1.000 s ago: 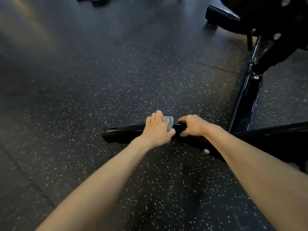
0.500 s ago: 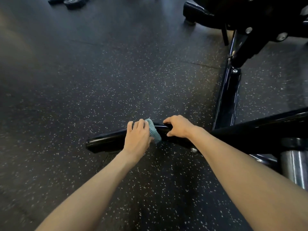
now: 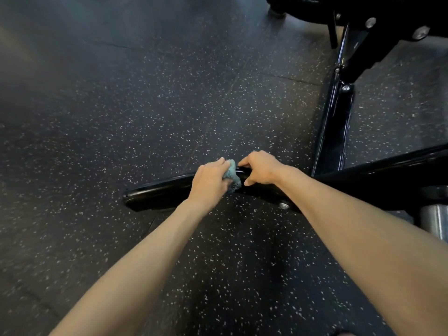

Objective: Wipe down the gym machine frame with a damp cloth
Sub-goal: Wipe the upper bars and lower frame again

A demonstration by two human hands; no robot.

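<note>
Two bare arms reach out over the floor [image 3: 121, 105] toward a low black bar [image 3: 157, 192]. By the right arm stands a shiny steel post [image 3: 436, 219], and a round bolt [image 3: 283, 205] sits on the near side of the bar.

The left hand [image 3: 209, 180] has its fingers curled round a small blue cloth [image 3: 231, 174] and presses it on top of the bar. The right hand [image 3: 260, 168] is just beside it, clamped on the bar, with its fingers over the top and its thumb on the near side.

The cloth looks soft, light and floppy, so it is best held in a bunch, as it is here. One corner hangs loose. The bar looks hard, heavy and smooth. If it is wet it may be slippery, so the holding hand should grip well.

To the left the bar ends in a blunt tip, with lots of open floor around it. To the right the room is tight. Another bar [image 3: 334, 132] joins there and runs off to the far part of the frame [image 3: 358, 37], where corners could catch the cloth.
</note>
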